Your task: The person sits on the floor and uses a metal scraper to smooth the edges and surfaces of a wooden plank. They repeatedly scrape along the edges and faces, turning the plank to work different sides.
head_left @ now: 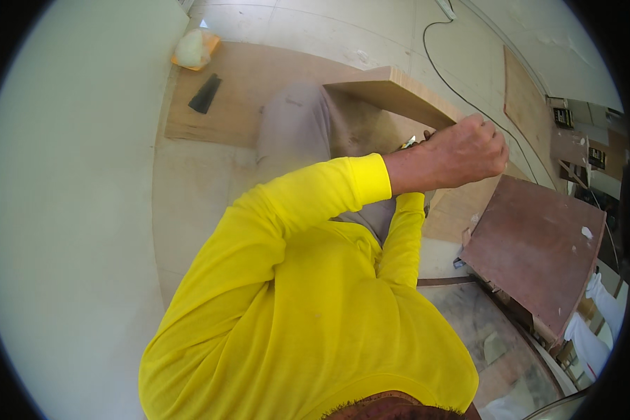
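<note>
My left arm, in a yellow sleeve, reaches across to the right. Its closed left hand [472, 148] grips the near right end of a light wooden board [399, 92], which stands on edge with its pale face bent into a corner. Behind my left wrist, my right hand [428, 135] is mostly hidden; only dark bits of fingers show. They are closed around a small tool with a silvery tip [409, 142], whose kind I cannot make out. The board's brown inner side is over my grey-trousered leg [294, 119].
A flat wooden sheet [245, 77] lies on the tiled floor, with a black strip [205, 94] and an orange-and-white bag [197, 49] on it. A reddish-brown wooden box [535, 245] stands at the right. A black cable [441, 70] crosses the floor; a pale wall [70, 210] rises at left.
</note>
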The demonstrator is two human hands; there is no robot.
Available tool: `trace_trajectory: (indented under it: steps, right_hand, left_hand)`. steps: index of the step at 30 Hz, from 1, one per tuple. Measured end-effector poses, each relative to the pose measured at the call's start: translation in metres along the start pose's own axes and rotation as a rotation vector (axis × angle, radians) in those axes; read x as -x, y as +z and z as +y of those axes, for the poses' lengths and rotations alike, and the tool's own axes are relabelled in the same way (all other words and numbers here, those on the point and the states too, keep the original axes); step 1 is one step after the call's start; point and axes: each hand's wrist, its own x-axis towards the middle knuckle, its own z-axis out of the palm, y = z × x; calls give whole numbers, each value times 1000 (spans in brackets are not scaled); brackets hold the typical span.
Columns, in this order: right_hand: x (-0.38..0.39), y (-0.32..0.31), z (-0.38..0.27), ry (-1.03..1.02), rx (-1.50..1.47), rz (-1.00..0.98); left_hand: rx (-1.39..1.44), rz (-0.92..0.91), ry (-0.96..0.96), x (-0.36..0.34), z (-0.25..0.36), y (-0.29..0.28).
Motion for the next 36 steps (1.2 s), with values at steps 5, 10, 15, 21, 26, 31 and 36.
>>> trace_trajectory:
  steps: [5, 10, 15, 21, 26, 31, 36]
  right_hand:
    - [6, 2, 4, 26, 6, 2]
    - [11, 4, 9, 38, 16, 4]
    - [14, 6, 8, 49, 11, 25]
    - [19, 3, 4, 53, 6, 45]
    - [21, 4, 4, 55, 9, 55]
    - [24, 5, 5, 56, 10, 53]
    - [27, 7, 6, 59, 13, 43]
  left_hand:
    - [5, 14, 4, 2, 3, -2]
    - [39, -46, 10, 11, 8, -12]
    - [48, -54, -5, 18, 19, -16]
    - [80, -44, -23, 20, 21, -13]
    - [108, -65, -17, 20, 20, -13]
    - [100, -82, -28, 19, 20, -14]
    - [105, -71, -22, 16, 17, -12]
